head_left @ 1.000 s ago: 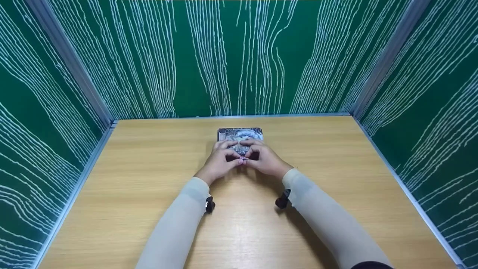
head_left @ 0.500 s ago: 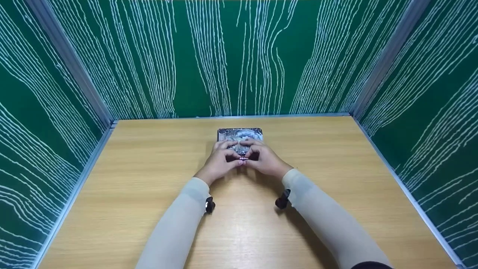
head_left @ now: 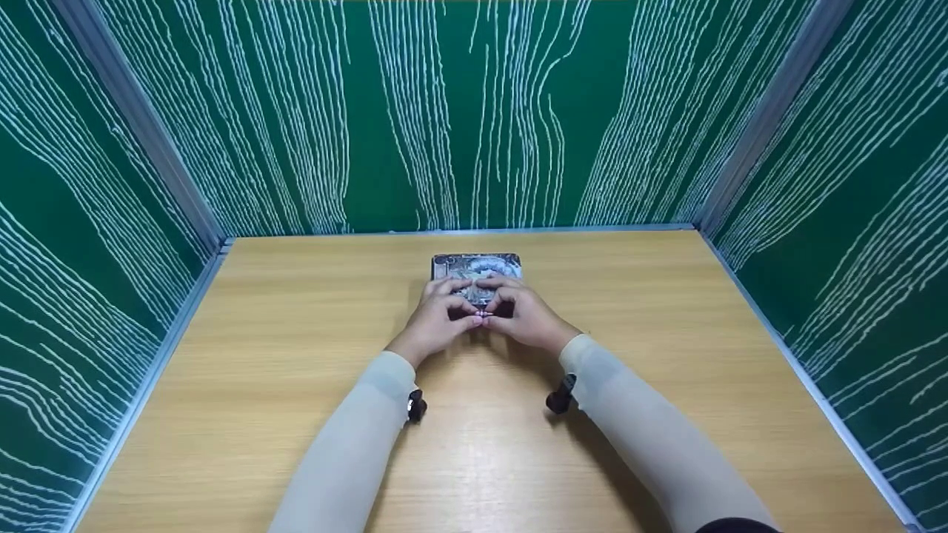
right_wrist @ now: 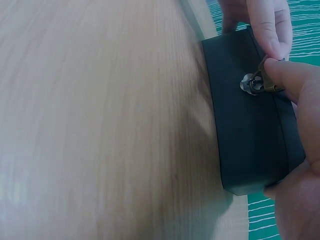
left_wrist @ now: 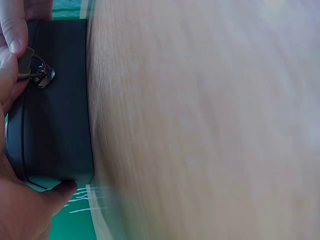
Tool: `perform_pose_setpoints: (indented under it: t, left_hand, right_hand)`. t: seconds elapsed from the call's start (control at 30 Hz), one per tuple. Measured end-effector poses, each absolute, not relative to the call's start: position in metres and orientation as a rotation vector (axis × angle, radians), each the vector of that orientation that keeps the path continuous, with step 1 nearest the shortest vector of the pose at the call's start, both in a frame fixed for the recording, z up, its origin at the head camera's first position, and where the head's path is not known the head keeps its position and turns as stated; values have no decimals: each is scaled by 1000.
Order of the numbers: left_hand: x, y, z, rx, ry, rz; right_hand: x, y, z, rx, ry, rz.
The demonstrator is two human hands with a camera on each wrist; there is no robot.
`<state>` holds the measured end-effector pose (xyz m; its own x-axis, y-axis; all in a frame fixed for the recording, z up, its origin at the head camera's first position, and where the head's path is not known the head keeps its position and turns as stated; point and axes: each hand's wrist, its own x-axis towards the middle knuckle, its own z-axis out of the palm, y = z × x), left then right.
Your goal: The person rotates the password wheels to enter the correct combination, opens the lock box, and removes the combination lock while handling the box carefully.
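Observation:
A small black box [left_wrist: 57, 125] with a picture on its lid [head_left: 485, 266] sits on the table. On its front is a metal latch [right_wrist: 251, 84], its brass-coloured flap raised away from the box. My left hand [head_left: 435, 320] pinches the flap between thumb and forefinger from the left. From the right, my right hand [head_left: 527, 318] pinches the same flap, the two thumbs side by side. Other fingers of both hands rest along the lid and sides. In the left wrist view a left finger [left_wrist: 62, 192] lies against the box's end. The fingertips partly hide the flap.
The box stands toward the back of a wooden table [head_left: 474, 459]. Green panels [head_left: 459, 111] with white wavy lines enclose the back and both sides, joined by grey posts [head_left: 770, 111]. Dark wrist devices [head_left: 416, 407] sit at both cuffs.

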<state>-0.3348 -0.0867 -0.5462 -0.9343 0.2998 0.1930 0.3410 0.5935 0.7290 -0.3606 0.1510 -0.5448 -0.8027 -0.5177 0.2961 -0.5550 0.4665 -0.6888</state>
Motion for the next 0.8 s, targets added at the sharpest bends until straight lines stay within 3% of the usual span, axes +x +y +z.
perform_pose_setpoints:
  t: [0.8]
  left_hand:
    - [-334,-87,-546,-547,-2762,-1285]
  right_hand:
    - [-361,150,-545,956,-2660,1281]
